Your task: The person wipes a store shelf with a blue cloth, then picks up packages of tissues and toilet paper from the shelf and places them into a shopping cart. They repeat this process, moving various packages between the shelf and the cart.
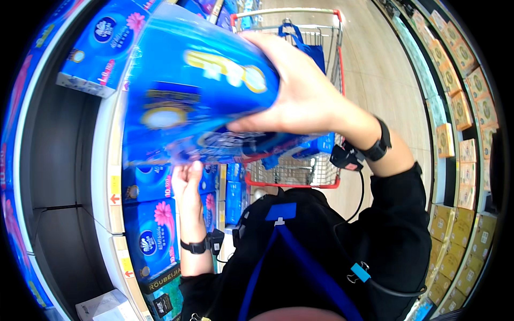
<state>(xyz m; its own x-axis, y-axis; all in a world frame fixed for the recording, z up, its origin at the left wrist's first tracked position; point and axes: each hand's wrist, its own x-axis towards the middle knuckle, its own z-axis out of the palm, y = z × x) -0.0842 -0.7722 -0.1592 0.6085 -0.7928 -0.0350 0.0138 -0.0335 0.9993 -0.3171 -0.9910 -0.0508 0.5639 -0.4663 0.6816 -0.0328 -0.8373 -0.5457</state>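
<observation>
A large blue plastic-wrapped tissue pack (168,52), blurred and bearing printed writing, is held up in front of the shelves on the left. My right hand (297,88) grips its right end, thumb below and fingers over the top. At the pack's lower edge is my left hand (188,178), bearing on it from beneath with its fingertips partly hidden. Both wrists wear black straps with small devices. Just left of the held pack, another blue Vinda tissue pack (100,44) sits on a shelf.
A metal shopping cart (339,80) with red corners stands beyond my arms, a blue bag (313,52) in it. More blue tissue packs (150,236) fill the lower left shelves. A white box (106,307) lies at bottom left. Boxed goods (445,236) line the right shelves across the aisle floor (373,80).
</observation>
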